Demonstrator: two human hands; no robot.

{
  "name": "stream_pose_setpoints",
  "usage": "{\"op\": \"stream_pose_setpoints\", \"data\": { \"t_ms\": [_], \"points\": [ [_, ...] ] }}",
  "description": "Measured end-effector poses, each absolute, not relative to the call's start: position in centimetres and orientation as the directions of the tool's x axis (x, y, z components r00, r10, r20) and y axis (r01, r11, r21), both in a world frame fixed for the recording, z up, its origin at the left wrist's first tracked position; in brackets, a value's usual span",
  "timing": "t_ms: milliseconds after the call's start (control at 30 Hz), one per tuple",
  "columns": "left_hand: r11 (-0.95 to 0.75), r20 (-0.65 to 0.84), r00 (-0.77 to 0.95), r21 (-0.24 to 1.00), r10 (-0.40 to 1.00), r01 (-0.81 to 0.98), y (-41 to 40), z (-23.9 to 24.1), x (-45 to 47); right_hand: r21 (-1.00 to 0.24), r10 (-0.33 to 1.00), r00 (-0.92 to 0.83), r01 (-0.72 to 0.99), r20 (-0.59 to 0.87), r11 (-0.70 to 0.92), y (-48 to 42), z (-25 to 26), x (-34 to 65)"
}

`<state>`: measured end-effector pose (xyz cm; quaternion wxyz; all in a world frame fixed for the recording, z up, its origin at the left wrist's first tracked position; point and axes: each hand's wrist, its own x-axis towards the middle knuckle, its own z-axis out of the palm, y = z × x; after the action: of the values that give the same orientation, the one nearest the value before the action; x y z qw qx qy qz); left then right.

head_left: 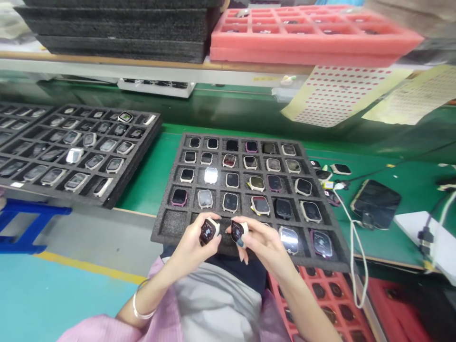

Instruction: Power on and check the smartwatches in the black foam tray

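Above the near edge of the centre tray, left of its middle, two pale-cased watches are held close together but apart. The left hand pinches one watch between thumb and fingers; the right hand grips the second watch in like fashion. Should either pinch loosen, that watch could drop onto the foam or past the near edge; should the hands meet, the cases could knock and scratch. Because the tray appears to overhang the near edge of the bench, weight on that side might tip it and unseat the other watches. A white cable, looping down beside the tray's near right corner, could, if tugged, catch and shift it. The bench surface is green, bearing further watch trays toward its left and a black device toward its right. Along its far edge, a shelf carries black foam and pink trays; dotted sheets hang from its front. Lower down are a blue stool, left, a red tray, right, and a turquoise floor.
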<state>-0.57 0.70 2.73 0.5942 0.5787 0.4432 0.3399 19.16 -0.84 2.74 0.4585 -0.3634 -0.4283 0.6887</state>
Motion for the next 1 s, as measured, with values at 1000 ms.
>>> {"op": "stream_pose_setpoints", "data": {
  "t_ms": [1000],
  "points": [
    [0.115, -0.12, 0.379, 0.993, 0.918, 0.036, 0.91, 3.22, -0.76, -0.94, 0.956, -0.258, -0.273, -0.136, -0.207, -0.99, 2.73, 19.05]
  ]
}}
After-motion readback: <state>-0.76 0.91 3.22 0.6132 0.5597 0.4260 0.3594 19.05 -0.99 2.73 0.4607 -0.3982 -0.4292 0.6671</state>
